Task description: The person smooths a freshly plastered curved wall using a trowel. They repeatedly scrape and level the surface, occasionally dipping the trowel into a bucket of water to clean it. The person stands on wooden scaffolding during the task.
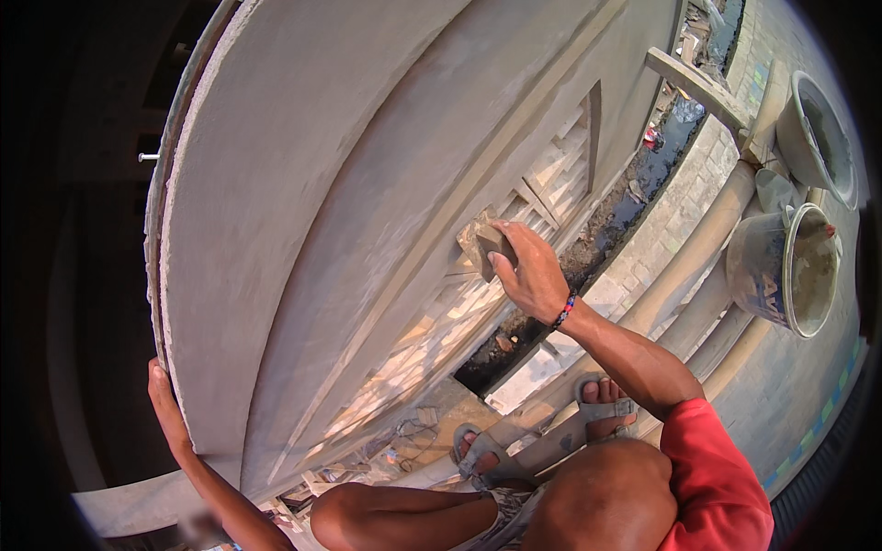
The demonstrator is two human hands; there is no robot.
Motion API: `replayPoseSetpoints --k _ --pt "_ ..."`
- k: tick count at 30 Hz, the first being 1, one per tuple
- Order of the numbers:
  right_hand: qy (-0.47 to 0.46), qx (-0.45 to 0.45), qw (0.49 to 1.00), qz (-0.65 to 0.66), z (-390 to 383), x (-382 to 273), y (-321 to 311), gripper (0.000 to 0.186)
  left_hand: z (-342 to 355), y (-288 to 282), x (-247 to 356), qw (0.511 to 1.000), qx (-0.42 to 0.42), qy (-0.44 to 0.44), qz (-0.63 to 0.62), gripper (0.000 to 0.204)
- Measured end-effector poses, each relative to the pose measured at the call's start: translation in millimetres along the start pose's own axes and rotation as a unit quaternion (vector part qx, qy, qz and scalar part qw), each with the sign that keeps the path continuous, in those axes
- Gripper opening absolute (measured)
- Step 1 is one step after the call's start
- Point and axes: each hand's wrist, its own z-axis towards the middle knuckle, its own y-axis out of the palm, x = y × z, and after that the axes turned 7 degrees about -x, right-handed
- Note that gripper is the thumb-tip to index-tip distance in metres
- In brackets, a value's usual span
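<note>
In the middle of the frame I see the right hand (535,275) closed around a small flat block (478,237), brownish and dusty; the thumb is on the near side and the fingers go over the upper side, with only little space between them. The block is against the grey wall (303,174), near the openwork panel (551,165), but its contact face is hidden, so I cannot tell how fully it touches. The left hand (169,404), at the lower left, is at the rough edge of this wall; its fingers are partly hidden and I cannot tell how far they are open. Behind this edge, the left of the frame is too dark to make out. At the right stand a bucket (761,266) and a basin (797,138), beside the round poles (694,253); what is inside them is difficult to recognise. The left forearm is cut by the lower border.
</note>
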Motion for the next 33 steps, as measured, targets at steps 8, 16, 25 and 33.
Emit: replayPoseSetpoints --k 8,16,25,33 --pt "0.100 0.103 0.983 0.118 59.9 -34.6 -54.1 0.038 -2.4 7.0 6.3 0.999 0.024 -0.007 0.022 0.050" --pt "0.001 -0.104 0.994 0.039 -33.0 -33.9 30.6 0.043 -2.4 0.1 4.2 0.999 0.017 -0.032 0.022 0.049" --pt "0.030 -0.011 0.996 0.088 -14.0 -59.0 50.8 0.040 -0.8 5.6 8.5 0.999 0.016 -0.031 0.021 0.052" --pt "0.096 -0.046 0.985 0.132 -56.6 -63.0 61.3 0.044 -5.4 5.7 9.4 0.996 0.049 -0.061 0.047 0.060"
